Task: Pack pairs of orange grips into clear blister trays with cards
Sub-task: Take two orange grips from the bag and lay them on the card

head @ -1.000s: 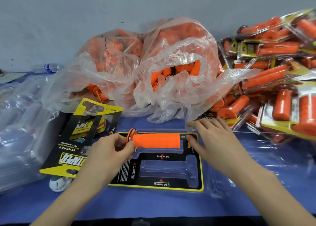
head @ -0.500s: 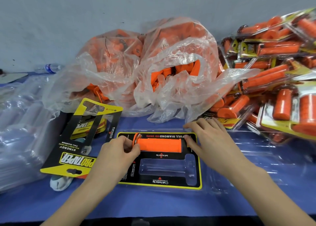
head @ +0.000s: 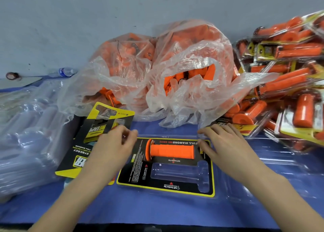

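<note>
Right hand, fingers straight, steadies the black-and-yellow card; left hand, fingers loosely empty, should seat another beside the ribbed orange grip.

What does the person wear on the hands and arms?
Nothing shows. The left hand and the right hand have no gloves or rings. The left forearm and the right forearm are bare down to the picture's edge: no sleeves, watch or bracelet. The left hand is blurred, so small details there are unclear.
</note>
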A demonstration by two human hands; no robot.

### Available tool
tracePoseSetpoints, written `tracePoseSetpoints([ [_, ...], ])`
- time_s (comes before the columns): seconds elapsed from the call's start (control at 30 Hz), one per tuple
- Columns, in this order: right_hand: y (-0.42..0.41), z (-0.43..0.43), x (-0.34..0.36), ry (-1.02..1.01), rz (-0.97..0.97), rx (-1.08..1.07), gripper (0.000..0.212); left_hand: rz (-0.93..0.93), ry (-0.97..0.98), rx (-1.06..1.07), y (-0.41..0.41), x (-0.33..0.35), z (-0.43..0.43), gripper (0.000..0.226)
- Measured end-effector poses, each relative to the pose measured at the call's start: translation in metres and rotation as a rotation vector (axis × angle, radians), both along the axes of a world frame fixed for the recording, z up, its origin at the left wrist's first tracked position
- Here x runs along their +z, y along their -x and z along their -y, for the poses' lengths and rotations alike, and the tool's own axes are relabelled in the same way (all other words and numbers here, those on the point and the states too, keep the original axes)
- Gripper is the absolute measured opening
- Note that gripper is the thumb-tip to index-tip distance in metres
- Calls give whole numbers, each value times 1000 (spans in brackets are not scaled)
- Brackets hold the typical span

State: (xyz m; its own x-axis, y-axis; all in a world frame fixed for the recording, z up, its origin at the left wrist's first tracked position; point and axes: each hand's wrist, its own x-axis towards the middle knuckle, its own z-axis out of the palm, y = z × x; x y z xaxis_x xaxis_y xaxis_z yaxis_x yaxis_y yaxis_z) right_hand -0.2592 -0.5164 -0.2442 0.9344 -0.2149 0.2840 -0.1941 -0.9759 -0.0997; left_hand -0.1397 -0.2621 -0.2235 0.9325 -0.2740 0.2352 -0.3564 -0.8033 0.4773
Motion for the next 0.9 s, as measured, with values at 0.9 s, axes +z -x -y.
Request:
tracePoseSetpoints([
  [0.9, -8, -8, 25, -145, 151, 122, 46, 166, 9, 344, -176, 67, 13, 37],
])
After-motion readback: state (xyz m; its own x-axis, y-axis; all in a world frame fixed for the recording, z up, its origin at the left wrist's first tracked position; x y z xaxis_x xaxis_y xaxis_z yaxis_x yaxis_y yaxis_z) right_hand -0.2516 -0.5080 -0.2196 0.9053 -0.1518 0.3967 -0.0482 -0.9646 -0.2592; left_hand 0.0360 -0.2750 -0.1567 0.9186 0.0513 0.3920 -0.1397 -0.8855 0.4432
